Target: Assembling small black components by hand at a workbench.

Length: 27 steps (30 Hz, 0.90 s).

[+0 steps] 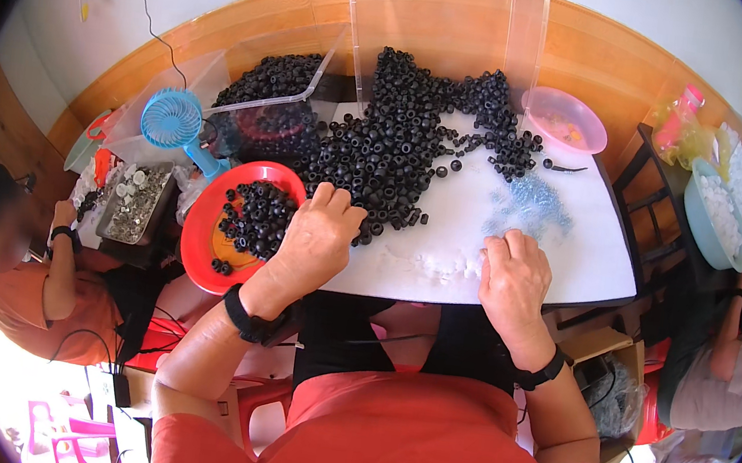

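Observation:
A big heap of small black hollow caps spreads across the white tabletop. My left hand is at the near edge of this heap, just right of a red plate holding more black caps. Its fingers are bent and closed, and whatever they grip is hidden under the hand. Farther right, my right hand is over the white surface with fingertips pinched together. Small white pieces lie to its left, and a patch of tiny pale blue pieces is just beyond it. What it pinches is too small to tell.
A blue fan and a clear bin of black caps stand at the left. A clear lid leans against the wall; a pink bowl is at back right. People work on both sides, one near a blue basin.

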Motion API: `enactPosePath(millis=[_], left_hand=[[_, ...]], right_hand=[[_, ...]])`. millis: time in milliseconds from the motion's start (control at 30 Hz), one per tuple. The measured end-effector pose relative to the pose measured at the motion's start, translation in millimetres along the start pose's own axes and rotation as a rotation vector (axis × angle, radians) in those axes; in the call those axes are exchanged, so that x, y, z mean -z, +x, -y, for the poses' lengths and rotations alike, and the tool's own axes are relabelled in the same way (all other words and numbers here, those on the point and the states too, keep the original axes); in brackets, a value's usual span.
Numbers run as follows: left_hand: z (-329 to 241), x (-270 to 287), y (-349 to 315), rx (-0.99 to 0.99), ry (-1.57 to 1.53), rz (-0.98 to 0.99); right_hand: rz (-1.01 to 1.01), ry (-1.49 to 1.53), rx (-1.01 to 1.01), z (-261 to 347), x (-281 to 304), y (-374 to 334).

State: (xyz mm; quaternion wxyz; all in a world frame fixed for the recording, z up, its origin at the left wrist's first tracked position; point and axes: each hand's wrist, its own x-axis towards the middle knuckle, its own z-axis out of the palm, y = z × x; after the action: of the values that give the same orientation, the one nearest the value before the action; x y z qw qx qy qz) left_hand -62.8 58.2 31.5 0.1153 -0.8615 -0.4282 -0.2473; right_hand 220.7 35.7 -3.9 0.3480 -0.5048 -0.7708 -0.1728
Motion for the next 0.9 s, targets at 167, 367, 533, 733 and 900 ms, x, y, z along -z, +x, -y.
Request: enactPosePath(millis=[167, 367, 533, 733, 900], left_hand=[[2, 0, 3, -0.03, -0.023, -0.052], [1, -1, 11, -0.092, 0.06, -0.018], [4, -2, 20, -0.092, -0.011, 0.0], [0, 2, 24, -0.098, -0.087, 0.005], [-43, 11, 24, -0.077, -0.2, -0.042]], right_hand=[[0.007, -0.01, 0.021, -2, 1, -4], [-0.048, 0.114, 0.009, -6, 1, -9], [-0.062, 0.175, 0.004, -9, 2, -11], [-0.07, 0.221, 0.002, -10, 3, -13], [-0.07, 0.226, -0.017, -11, 2, -14]])
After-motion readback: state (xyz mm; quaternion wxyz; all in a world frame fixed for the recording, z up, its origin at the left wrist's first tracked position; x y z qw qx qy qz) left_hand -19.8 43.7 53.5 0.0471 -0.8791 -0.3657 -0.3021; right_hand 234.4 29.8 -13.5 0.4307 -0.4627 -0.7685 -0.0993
